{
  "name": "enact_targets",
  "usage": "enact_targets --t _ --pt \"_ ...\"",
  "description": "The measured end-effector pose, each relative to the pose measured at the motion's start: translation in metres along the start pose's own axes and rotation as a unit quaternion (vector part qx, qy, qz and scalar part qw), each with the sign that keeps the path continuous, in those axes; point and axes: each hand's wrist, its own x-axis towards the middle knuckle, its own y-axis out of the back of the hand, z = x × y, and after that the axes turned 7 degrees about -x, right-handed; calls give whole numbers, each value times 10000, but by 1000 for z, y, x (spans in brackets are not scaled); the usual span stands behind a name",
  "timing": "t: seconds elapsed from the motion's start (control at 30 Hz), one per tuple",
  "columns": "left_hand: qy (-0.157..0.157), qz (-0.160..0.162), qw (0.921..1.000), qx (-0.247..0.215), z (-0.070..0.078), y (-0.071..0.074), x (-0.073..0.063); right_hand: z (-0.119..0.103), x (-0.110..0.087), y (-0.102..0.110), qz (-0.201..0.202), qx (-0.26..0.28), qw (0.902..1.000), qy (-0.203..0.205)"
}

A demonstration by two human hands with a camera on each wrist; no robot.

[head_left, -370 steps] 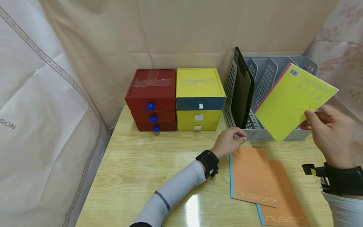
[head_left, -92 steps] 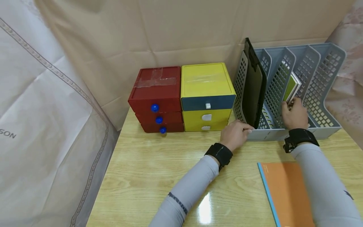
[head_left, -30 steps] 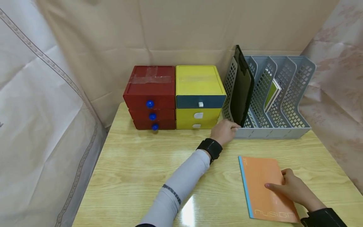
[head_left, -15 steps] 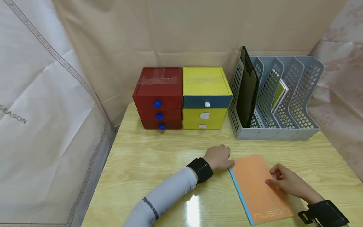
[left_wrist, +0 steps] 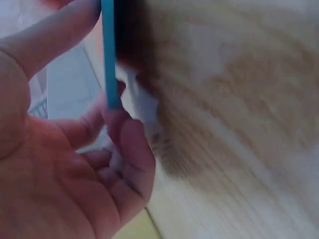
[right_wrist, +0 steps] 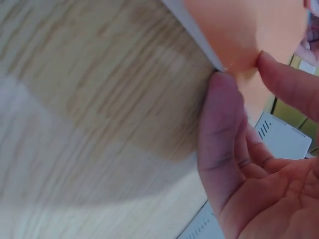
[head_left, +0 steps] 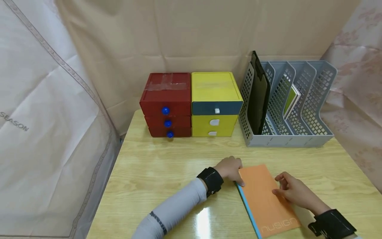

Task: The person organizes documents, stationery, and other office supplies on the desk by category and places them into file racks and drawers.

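An orange notebook [head_left: 265,199] with a blue spine and "nusign" lettering lies at the front right of the table, turned slightly. My left hand [head_left: 229,168] pinches its upper left corner, thumb on the cover and fingers under the blue spine [left_wrist: 109,55]. From the other side my right hand [head_left: 293,191] pinches the right edge, thumb on the cover [right_wrist: 284,30] and index finger below. In the right wrist view the pale page edge shows beside that index fingertip. Behind both hands stands a grey file rack [head_left: 286,141] with several slots.
A black clipboard [head_left: 259,96] leans in the rack's leftmost slot, and green and white booklets [head_left: 291,99] stand in a middle one. Left of the rack are a yellow drawer box [head_left: 213,86] and a red drawer box [head_left: 167,93]. Fabric hangs behind.
My left hand has moved from the rack's front to the notebook's corner and grips it. The notebook has shifted left, with my right hand at its edge. Earlier, my right hand held a yellow booklet.
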Motion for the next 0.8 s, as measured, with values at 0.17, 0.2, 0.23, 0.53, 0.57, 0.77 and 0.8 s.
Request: enact_targets --t 0.17,0.2,0.23,0.53,0.57,0.77,0.8 --pt "-190 -434 9833 -1757 -15 8 9 8 1 -1 1 83 9999 74" --pt "-216 -531 9766 -2071 -18 8 10 9 1 -1 -5 70 9999 134" --pt "-275 -609 9702 -2327 -20 9 11 10 2 -1 -34 92 9998 180" --pt "-1079 -55 9156 -3872 -18 19 21 13 8 13 -689 1001 9926 24" --pt "-1138 103 9075 -4043 -16 20 22 12 8 15 -694 1152 9909 -47" --pt "-1295 1032 8540 -4931 -2 20 22 -2 2 27 389 1611 9839 674" --pt "-1321 1090 8509 -4967 -2 18 22 -6 2 29 646 1513 9822 907"
